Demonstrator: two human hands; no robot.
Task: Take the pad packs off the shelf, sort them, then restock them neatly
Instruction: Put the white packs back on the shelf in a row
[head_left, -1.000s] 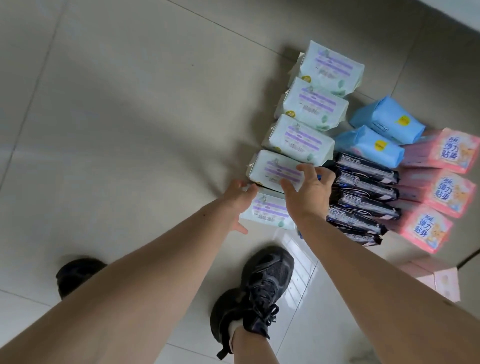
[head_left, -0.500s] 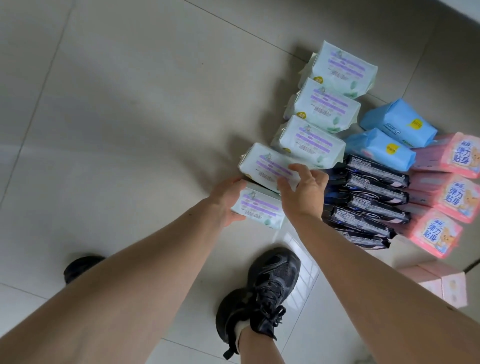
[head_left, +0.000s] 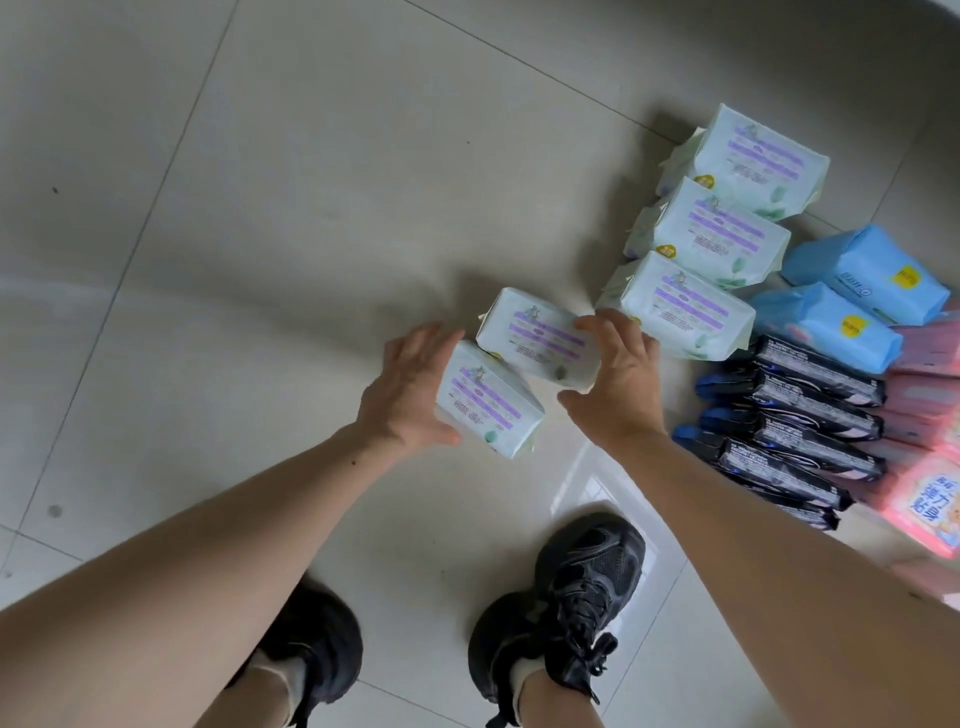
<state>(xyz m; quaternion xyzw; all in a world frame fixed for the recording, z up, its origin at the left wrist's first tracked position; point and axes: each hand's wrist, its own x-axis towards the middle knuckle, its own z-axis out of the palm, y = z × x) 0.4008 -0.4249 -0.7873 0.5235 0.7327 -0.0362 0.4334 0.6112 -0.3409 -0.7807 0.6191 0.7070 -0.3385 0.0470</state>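
Note:
Two pale mint pad packs with purple labels are lifted above the tiled floor, side by side between my hands. My left hand (head_left: 410, 387) grips the near mint pack (head_left: 488, 402), fingers along its left end and thumb under it. My right hand (head_left: 618, 382) grips the far mint pack (head_left: 537, 340) at its right end. Three more mint packs (head_left: 680, 306) lie in a row on the floor at the upper right.
Two blue packs (head_left: 831, 325), several black-and-blue packs (head_left: 795, 410) and pink packs (head_left: 930, 499) lie in rows at the right. My two black shoes (head_left: 566, 603) stand on the floor tiles (head_left: 260, 234) just below the hands.
Both hands took the two nearest mint packs from the row and lifted them up and to the left, away from the other packs.

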